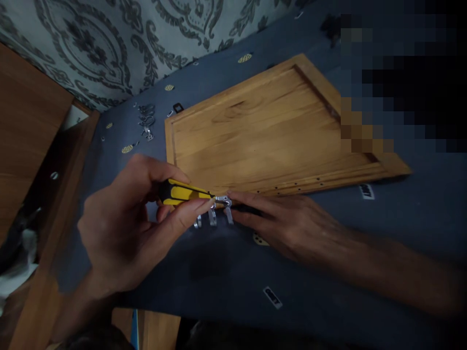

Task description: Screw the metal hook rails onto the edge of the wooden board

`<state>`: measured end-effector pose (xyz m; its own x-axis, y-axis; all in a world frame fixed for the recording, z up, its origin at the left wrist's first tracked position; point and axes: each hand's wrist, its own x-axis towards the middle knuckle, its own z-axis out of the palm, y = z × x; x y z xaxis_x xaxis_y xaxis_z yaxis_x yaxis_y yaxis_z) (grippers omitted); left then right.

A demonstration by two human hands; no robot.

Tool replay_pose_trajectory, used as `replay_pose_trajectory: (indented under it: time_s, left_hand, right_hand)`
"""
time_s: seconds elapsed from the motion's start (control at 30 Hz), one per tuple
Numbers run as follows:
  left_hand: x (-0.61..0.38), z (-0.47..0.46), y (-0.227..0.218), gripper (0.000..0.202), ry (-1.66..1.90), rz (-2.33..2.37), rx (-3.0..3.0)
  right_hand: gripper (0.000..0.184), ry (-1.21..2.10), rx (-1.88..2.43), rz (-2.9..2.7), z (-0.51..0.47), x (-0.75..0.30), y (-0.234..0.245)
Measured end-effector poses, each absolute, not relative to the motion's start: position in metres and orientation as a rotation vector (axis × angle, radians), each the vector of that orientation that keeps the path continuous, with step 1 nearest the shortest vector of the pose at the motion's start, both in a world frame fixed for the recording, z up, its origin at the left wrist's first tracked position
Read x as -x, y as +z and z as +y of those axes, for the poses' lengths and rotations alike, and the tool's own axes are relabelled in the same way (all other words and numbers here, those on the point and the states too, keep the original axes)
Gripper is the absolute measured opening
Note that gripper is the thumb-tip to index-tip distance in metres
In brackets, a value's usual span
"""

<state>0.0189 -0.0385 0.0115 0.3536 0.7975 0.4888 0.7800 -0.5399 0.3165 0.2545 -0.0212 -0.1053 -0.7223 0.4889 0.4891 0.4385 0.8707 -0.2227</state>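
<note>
My left hand [131,218] is closed around a screwdriver with a yellow and black handle [182,192], its tip pointing right at a small metal hook bracket [219,208]. The bracket sits against the near edge of a wooden cabinet door [262,131] that lies flat on a blue cloth. My right hand [280,218] rests on the cloth to the right of the bracket, its fingers pressed together on the bracket's end and holding it to the door edge. Small holes run along that edge of the door.
Several loose metal fittings [146,119] lie on the blue cloth [401,214] beyond the door's left corner. Wooden furniture [25,126] stands at the left. A patterned grey fabric [109,43] covers the back. A blurred dark area lies at the top right.
</note>
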Motion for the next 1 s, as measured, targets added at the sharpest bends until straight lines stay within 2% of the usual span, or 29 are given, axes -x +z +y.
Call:
replay_pose_trajectory:
  time_s: [0.27, 0.53, 0.67, 0.87, 1.0]
  left_hand:
    - [-0.018, -0.042, 0.01, 0.02, 0.929, 1.606, -2.563]
    - [-0.018, -0.045, 0.014, 0.009, 0.851, 1.687, -2.558]
    - [-0.016, -0.045, 0.012, 0.014, 0.843, 1.639, -2.601]
    - [-0.028, -0.048, 0.011, 0.011, 0.987, 1.696, -2.496]
    - [-0.024, -0.047, 0.011, 0.028, 0.966, 1.582, -2.621]
  right_hand:
    - [0.048, 0.132, 0.678, -2.482, -0.022, -0.255, -0.105]
    - [0.05, 0.172, 0.704, -2.525, -0.021, -0.254, -0.104]
    - [0.048, 0.164, 0.697, -2.513, -0.021, -0.254, -0.105]
    - [0.05, 0.223, 0.726, -2.537, -0.022, -0.255, -0.102]
    - [0.051, 0.189, 0.747, -2.514, -0.024, -0.255, -0.108]
